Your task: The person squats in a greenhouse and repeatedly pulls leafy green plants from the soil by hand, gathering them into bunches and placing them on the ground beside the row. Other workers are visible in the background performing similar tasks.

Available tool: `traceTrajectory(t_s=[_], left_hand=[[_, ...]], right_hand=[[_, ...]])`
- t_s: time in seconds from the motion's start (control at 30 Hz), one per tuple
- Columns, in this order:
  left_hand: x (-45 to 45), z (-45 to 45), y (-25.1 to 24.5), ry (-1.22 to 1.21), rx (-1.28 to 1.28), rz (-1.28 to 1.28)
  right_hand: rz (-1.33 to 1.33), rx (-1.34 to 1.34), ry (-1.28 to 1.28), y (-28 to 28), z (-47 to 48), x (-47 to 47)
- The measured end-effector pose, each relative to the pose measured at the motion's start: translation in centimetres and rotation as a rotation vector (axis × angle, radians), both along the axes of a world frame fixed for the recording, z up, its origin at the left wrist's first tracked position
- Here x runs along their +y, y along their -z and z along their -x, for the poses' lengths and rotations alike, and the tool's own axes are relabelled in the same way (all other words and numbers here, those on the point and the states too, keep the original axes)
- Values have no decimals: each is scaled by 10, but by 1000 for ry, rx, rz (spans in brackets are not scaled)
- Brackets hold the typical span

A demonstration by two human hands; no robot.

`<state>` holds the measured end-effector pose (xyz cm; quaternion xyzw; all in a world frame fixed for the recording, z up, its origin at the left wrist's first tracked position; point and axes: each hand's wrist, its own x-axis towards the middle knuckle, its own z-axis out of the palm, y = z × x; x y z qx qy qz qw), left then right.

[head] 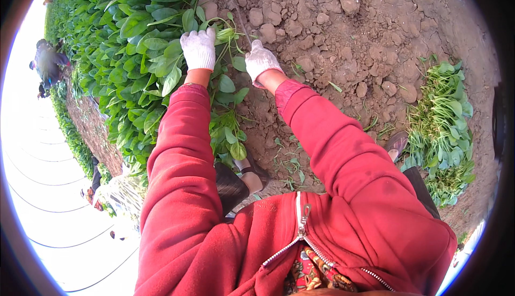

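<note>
My left hand (199, 50), in a white knitted glove, is closed around leafy green plants that look like spinach. Their pale stems (225, 35) stick out to its right. My right hand (262, 61), in a similar soiled glove, grips a hand tool with a thin dark metal shaft or blade (244, 25). This metal part reaches up over the soil from the fist; the handle and the far end are hard to make out. Dense standing spinach (136, 34) fills the ground left of my left hand. Loose stems and leaves (231, 131) hang below it.
Cloddy bare soil (305, 26) spreads right of the plants. A long pile of cut spinach (442, 135) lies at the far right, beside my shoe (396, 145). Two other people, one upper left (49, 64) and one lower left (93, 193), are near the crop. A clear plastic bag (122, 199) stands lower left.
</note>
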<state>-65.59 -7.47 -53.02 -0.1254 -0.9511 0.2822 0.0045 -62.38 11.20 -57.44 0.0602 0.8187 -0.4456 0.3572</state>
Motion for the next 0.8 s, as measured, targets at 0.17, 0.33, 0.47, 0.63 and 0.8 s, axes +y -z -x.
traceTrajectory(t_s=[0.17, 0.33, 0.47, 0.63, 0.8], left_hand=[[3, -3, 1, -9, 37, -42], [7, -4, 0, -12, -11, -32], [5, -10, 3, -1, 12, -44], [3, -23, 12, -34, 11, -111], [3, -26, 19, -41, 28, -95]], right_hand=[[-1, 8, -6, 7, -1, 1], [-17, -7, 0, 1, -14, 13], [-91, 80, -111, -1, -22, 39], [-85, 232, -44, 6, -25, 47], [-72, 316, -42, 10, -31, 33]])
